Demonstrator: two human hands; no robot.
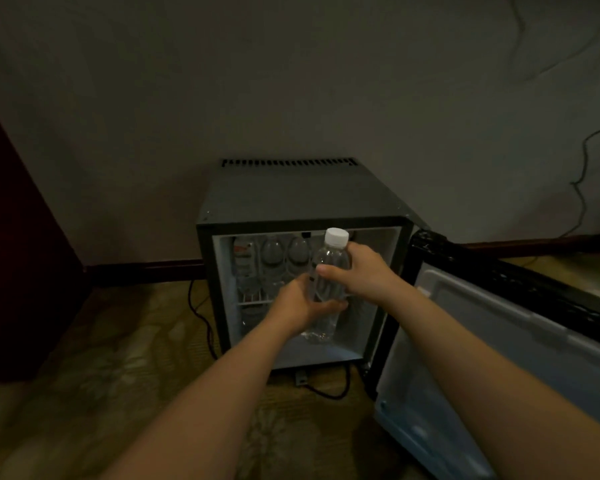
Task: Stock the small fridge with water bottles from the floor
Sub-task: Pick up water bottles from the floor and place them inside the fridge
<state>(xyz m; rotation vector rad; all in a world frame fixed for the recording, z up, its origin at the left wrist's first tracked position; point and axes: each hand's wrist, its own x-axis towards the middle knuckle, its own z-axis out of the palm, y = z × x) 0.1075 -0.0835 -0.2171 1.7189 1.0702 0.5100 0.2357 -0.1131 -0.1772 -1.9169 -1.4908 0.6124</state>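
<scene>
A clear water bottle [329, 282] with a white cap [336, 236] is held in the air, nearly upright with its cap leaning slightly to the right, just in front of the mouth of the fridge [291, 195]; both hands are on it; the left hand [297, 304] wraps the lower middle of the bottle from the left, its fingers curled under and round the far side, so its grip is closed on the bottle; the right hand [366, 271] takes the upper part from the right, the thumb lying across the front below the shoulder, its grip likewise grasping the bottle; both bare forearms reach in from the bottom of the view; behind the bottle the small dark fridge stands on the floor against the wall [291, 81], its door [520, 327] swung wide to the right, the pale inner lining facing up and left; on the wire shelf [255, 301] in the upper part of the fridge stand several stored bottles [272, 254] in a row at the left and middle, dim and hard to count; the space below the shelf is too dark to make out; a black cable [203, 318] trails down the fridge's left side over the patterned carpet [101, 358]; a dark piece of furniture [14, 254] stands at the far left; another thin cord [582, 168] hangs down the wall at the right.
</scene>
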